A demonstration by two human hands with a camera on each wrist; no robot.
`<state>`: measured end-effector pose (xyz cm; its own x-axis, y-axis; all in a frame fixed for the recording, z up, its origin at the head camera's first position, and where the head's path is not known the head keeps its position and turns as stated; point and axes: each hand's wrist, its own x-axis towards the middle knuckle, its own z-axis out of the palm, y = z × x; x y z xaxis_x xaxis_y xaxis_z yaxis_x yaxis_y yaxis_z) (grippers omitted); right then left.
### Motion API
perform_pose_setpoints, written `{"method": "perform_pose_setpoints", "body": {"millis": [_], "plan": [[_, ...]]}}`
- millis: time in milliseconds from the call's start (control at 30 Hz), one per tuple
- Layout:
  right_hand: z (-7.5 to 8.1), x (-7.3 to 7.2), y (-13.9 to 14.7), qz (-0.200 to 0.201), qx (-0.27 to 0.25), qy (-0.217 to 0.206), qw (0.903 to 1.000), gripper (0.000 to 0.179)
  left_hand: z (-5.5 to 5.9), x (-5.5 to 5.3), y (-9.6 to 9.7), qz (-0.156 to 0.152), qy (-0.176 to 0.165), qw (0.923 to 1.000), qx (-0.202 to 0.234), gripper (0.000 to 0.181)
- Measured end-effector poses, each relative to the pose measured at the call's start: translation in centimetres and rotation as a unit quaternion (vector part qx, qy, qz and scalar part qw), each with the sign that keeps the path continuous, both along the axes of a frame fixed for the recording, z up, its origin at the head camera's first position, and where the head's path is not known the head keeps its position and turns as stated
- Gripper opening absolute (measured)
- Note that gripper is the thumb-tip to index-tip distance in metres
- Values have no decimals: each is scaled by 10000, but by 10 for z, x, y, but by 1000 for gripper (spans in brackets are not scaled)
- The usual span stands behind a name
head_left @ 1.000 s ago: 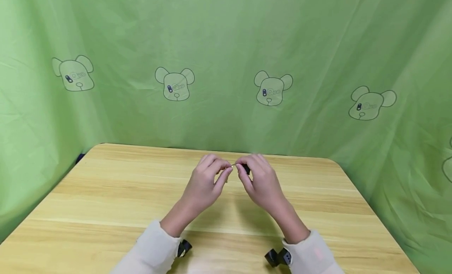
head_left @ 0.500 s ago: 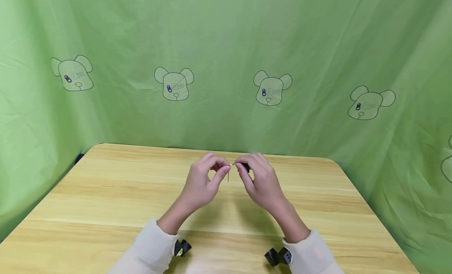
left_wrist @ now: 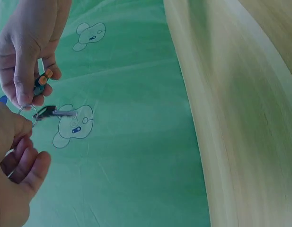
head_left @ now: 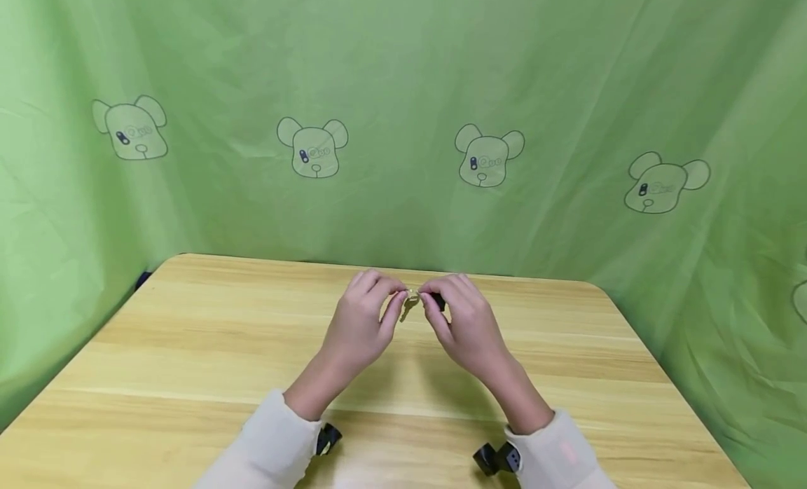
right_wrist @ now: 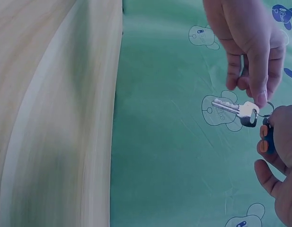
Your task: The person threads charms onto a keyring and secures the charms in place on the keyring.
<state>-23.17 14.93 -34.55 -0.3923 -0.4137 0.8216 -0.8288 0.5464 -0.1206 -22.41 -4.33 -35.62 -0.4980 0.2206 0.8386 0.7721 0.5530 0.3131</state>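
Note:
A metal key (right_wrist: 235, 111) with a dark-looking head hangs from a thin split key ring (right_wrist: 267, 109) between the hands, above the table. My left hand (head_left: 358, 321) pinches the ring between thumb and forefinger. Across from it, my right hand (head_left: 463, 321) pinches the ring's other side with fingertips almost meeting the left ones. Tucked in the right hand's fingers is a small dark blue charm (right_wrist: 269, 137) with orange knobs, seen as a black lump in the head view. The key (head_left: 409, 308) points down toward the table there. Fingertips cover parts of the ring.
A light wood-grain table (head_left: 221, 349) with rounded far corners lies under both hands. Green cloth (head_left: 391, 69) printed with bear-head outlines hangs behind it and along the sides. Black wrist cameras (head_left: 494, 459) sit at both pale sleeve cuffs.
The left hand has shifted slightly and its fingers have changed position at the ring. The key has swung, now showing its flat side between the hands. The right hand has hardly moved.

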Motion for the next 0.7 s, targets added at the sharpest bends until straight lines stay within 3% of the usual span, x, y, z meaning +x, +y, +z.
{"method": "perform_pose_setpoints", "body": {"millis": [167,467,567,700], "plan": [[-1,1,-2,-19,68,25,10000,4,1,1,0,311,666,9966,-367,5],[-4,2,-5,1,131,-53,9999,5,-2,-2,-2,646,1415,9831,-969,4],[-3,3,-6,46,86,-21,9999,6,-2,-3,-3,745,1615,9782,-1072,9],[-4,3,-7,81,54,-1,10000,5,-3,-5,-3,677,1617,9796,-979,7]]}}
